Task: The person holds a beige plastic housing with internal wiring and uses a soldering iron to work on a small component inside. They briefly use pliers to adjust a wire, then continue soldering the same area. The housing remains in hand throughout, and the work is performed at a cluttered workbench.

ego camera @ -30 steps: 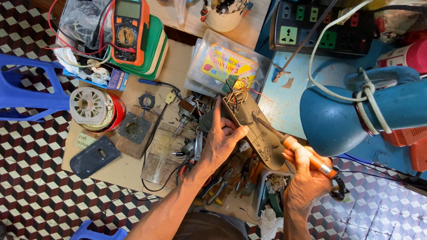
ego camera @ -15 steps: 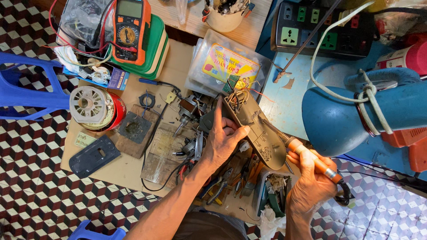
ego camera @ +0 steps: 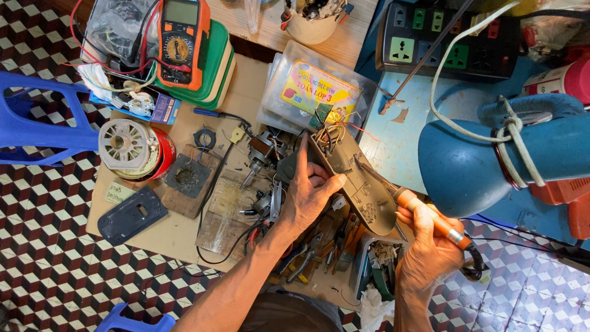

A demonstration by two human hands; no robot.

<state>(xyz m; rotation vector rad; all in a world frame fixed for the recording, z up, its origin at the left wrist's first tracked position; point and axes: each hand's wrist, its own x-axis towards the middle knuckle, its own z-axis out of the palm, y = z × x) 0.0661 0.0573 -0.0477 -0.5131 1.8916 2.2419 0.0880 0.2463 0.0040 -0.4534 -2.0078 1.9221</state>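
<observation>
Left hand (ego camera: 307, 193) still grips the grey housing (ego camera: 356, 178) tilted over the desk (ego camera: 246, 92); right hand (ego camera: 430, 246) holds the orange-handled soldering iron (ego camera: 430, 218) (tip since drawn closer to the housing's edge).

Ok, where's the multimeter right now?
In the head view, the orange multimeter lies at the top left of the workbench on a green tray, above the round motor part and far from both hands.

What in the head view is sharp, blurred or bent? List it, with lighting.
Head view: even, soft light with faint shadows; left hand, grey casing and right hand on the orange tool handle are sharp; the multimeter screen shows mild glare; edges bow slightly.
</observation>
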